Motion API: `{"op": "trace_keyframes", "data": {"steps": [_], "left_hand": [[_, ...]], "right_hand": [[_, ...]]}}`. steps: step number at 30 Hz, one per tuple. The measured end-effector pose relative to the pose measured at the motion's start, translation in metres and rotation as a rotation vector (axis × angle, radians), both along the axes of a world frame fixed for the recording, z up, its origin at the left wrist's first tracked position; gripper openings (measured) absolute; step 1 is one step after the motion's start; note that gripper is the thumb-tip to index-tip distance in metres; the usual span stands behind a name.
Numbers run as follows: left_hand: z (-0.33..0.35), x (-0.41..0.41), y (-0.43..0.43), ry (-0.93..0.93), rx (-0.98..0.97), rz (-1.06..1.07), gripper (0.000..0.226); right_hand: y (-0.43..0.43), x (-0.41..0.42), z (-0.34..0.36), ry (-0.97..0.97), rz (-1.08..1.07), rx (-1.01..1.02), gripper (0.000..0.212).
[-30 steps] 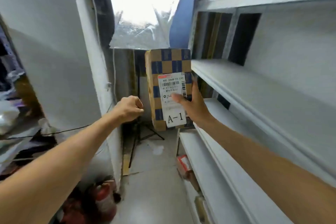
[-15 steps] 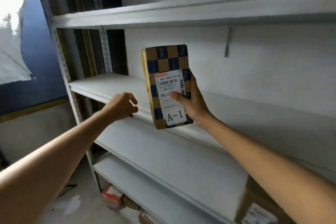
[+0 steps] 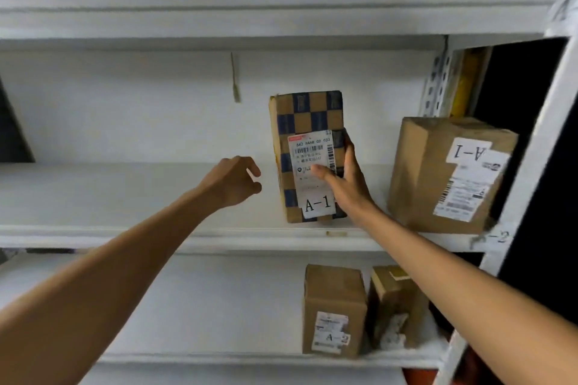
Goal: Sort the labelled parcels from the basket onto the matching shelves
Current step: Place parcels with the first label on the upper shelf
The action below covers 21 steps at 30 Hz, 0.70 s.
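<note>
Checkered parcel (image 3: pixel 308 116) in right hand (image 3: pixel 347 187)

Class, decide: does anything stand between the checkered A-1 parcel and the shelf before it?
Nothing visible does. On that shelf the brown A-1 box stands apart, to the right of the checkered parcel.

We see a thin cord (image 3: pixel 234 81) hanging down the white wall (image 3: pixel 125 109), a yellow strip (image 3: pixel 468 81) upright at the far right beside a dark gap (image 3: pixel 516 81), and, lowest down, perhaps something orange (image 3: pixel 417 377).
</note>
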<state>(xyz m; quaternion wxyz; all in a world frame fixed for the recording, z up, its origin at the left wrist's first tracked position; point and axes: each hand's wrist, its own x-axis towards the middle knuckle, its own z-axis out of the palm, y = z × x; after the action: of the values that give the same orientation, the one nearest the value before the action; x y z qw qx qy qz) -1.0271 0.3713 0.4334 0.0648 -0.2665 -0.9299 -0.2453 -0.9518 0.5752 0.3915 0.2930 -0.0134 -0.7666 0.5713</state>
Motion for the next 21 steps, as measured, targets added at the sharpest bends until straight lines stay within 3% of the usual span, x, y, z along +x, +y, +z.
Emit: {"op": "trace_keyframes", "data": {"steps": [9,21], "left_hand": [[-0.008,0.000,0.054,-0.035,-0.050,-0.106,0.028],[-0.025,0.010,0.024,-0.067,-0.006,-0.076,0.024]], "right_hand": [[0.037,0.039,-0.006,-0.070,-0.127,-0.058,0.087],[0.038,0.033,-0.005,-0.115,-0.345,0.044,0.081]]}}
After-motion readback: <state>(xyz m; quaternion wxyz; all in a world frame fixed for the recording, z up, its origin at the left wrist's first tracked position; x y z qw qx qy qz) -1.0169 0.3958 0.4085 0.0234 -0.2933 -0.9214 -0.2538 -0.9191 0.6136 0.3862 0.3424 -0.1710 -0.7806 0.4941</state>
